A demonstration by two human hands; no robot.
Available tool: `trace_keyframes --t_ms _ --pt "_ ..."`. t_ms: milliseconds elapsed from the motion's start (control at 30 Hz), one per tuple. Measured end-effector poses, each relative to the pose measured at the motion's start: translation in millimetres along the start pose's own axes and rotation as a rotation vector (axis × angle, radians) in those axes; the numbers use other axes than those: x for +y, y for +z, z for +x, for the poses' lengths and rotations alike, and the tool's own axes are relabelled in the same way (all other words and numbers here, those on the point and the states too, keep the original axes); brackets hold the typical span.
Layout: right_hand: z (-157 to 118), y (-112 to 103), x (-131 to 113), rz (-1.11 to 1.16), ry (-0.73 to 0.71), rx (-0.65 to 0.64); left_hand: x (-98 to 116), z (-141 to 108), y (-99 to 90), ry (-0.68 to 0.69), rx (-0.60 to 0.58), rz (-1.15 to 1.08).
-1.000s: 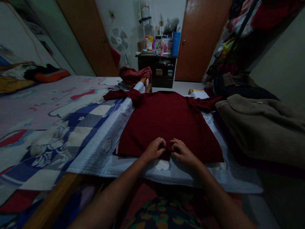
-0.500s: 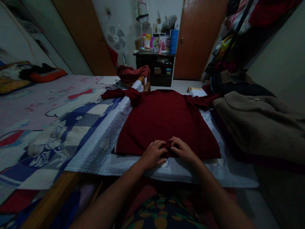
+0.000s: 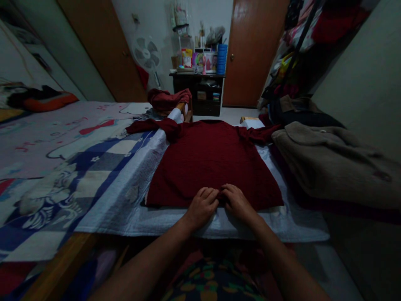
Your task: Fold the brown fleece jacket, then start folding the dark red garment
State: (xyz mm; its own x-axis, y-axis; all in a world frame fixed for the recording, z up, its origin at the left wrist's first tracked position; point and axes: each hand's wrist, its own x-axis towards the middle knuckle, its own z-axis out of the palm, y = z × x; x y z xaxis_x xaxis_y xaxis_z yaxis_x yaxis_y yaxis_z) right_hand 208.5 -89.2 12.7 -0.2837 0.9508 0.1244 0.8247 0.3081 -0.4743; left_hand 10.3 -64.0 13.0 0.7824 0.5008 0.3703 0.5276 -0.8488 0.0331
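A dark red long-sleeved top lies spread flat, its near hem toward me and its sleeves stretched out at the far left and far right. At the middle of that hem my left hand has its fingers curled together on the cloth. Close beside it, my right hand also grips the hem, fingers bent over the edge. The fingertips and thumbs are partly hidden. Beneath the top is a light blue cloth, which shows along the front and left.
A bed with a patterned blanket adjoins on the left. Folded brown clothing is piled on the right. Farther back are a reddish cloth bundle, a white fan, a dark cabinet and a wooden door.
My fingers have drawn in and closed more tightly on the hem, the hands slightly nearer each other. The whole view has shifted a little; the top still lies flat.
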Motion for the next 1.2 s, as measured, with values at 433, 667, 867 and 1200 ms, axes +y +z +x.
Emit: trace_keyframes --t_ms 433,667,867,1200 --pt "-48.4 -33.7 43.7 -0.383 0.177 0.291 -13.1 -15.2 10.4 0.000 -0.155 -0.014" --pt "-77.8 -61.7 69.7 -0.529 0.322 0.412 -14.0 -15.6 9.1 -0.019 -0.112 -0.037" --pt "-82.7 -68.1 82.0 -0.462 0.258 0.343 -14.6 -20.6 17.0 0.027 0.054 0.010" --pt "-80.0 -80.1 79.6 -0.532 0.204 0.228 -21.6 -22.1 1.7 0.000 0.097 -0.080"
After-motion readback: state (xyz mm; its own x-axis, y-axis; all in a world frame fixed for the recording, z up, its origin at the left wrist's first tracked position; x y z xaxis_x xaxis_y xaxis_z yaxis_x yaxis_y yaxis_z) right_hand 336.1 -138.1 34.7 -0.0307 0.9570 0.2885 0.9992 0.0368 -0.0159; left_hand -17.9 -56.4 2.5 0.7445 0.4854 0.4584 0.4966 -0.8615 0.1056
